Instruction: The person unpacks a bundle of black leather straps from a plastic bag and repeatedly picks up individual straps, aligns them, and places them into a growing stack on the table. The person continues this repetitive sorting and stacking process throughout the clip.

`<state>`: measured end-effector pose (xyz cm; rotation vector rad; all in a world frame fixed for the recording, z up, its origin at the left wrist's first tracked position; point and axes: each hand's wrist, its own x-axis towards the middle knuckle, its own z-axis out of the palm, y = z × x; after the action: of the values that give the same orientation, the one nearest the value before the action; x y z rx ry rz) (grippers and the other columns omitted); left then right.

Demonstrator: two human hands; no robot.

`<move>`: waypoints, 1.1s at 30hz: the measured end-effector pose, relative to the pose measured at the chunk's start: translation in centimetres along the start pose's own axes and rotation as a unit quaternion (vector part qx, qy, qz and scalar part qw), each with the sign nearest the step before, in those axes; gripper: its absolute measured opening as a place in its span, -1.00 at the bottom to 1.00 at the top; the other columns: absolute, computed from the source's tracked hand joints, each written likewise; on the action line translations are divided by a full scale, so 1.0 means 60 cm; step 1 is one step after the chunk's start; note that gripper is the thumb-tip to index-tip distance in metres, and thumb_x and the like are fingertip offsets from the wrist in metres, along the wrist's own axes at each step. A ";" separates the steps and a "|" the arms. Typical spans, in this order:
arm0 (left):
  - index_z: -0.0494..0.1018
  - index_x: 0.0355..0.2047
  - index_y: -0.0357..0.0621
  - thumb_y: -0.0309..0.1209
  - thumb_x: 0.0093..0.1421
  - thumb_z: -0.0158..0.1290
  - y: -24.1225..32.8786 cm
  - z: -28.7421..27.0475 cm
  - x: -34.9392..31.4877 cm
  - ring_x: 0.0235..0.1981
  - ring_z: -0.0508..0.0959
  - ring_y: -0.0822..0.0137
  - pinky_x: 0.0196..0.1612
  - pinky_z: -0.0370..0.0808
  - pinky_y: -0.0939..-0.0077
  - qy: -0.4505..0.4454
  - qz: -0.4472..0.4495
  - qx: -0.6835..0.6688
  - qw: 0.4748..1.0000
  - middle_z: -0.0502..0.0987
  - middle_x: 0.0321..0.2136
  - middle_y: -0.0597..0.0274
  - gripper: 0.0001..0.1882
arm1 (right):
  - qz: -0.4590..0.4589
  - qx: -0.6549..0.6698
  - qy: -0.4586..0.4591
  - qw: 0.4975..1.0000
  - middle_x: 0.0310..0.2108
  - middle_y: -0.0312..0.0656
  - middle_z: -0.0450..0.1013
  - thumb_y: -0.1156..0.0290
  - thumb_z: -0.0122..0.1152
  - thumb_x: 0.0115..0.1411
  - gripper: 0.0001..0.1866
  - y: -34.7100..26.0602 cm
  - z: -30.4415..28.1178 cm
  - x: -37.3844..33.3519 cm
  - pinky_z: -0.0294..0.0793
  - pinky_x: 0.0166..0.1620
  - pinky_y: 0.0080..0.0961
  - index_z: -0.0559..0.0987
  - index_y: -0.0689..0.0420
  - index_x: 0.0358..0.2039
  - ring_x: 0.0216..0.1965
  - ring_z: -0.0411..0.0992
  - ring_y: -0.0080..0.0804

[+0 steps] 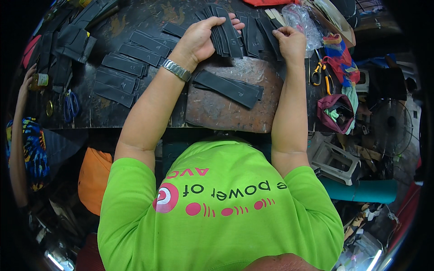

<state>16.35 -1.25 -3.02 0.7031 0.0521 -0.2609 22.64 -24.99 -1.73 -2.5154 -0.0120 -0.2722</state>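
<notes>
A: What lies around the hands on the worktable (113, 118)?

B: Far left, rows of flat black strips (123, 72) lie side by side. On the brown board (226, 108) near the person rests a small stack of long black pieces (230, 88). To the right sit yellow-handled scissors (320, 74), a clear plastic bag (302, 20) and a maroon pouch (334, 113). Blue scissors (70, 105) lie at the left edge, near another person's arm (18, 135).

A: Does anything block the view?

B: The left hand (199, 40) covers part of the fan of black strips (226, 31) at the far middle of the table.

A: How do those strips look?

B: Dark, narrow, matte, overlapping like cards.

A: And the fingers?

B: The left fingers curl over the fan, pressing it down. The right hand (291, 43) pinches one strip's far end between thumb and fingertips, fingers narrow.
</notes>
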 end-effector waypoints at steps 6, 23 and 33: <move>0.31 0.11 -0.44 -0.41 0.35 -0.09 -0.007 0.005 -0.001 0.07 0.51 0.07 0.07 0.56 0.32 -0.017 0.009 0.041 0.999 0.45 0.04 -0.20 -0.60 | -0.099 -0.055 0.090 0.989 -0.50 -0.20 0.58 0.25 0.38 0.08 -0.73 -0.021 0.008 -0.022 0.44 -0.33 -0.53 0.68 0.20 -0.35 -0.47 0.48 -0.51; 0.42 0.04 -0.35 -0.40 0.32 0.00 -0.008 -0.008 0.006 -0.06 0.59 0.16 0.03 0.59 0.36 -0.003 0.032 0.053 0.998 0.53 -0.05 -0.06 -0.66 | -0.111 0.423 -0.010 0.899 -0.52 -0.38 0.50 0.49 0.29 0.13 -0.91 -0.073 0.046 -0.044 0.37 -0.37 -0.71 0.60 0.21 -0.35 -0.49 0.38 -0.70; 0.28 0.16 -0.39 -0.35 0.35 -0.05 -0.003 -0.010 0.004 0.06 0.51 0.07 0.11 0.53 0.31 -0.008 0.018 0.028 0.999 0.42 0.05 -0.25 -0.55 | -0.050 -0.045 0.137 0.988 -0.47 -0.11 0.56 0.42 0.23 0.12 -0.83 0.038 0.002 0.013 0.48 -0.26 -0.36 0.64 0.09 -0.26 -0.41 0.53 -0.24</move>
<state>16.54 -1.02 -3.60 0.7569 0.0159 -0.2343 23.59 -26.84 -2.97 -2.5490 -0.0166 -0.6712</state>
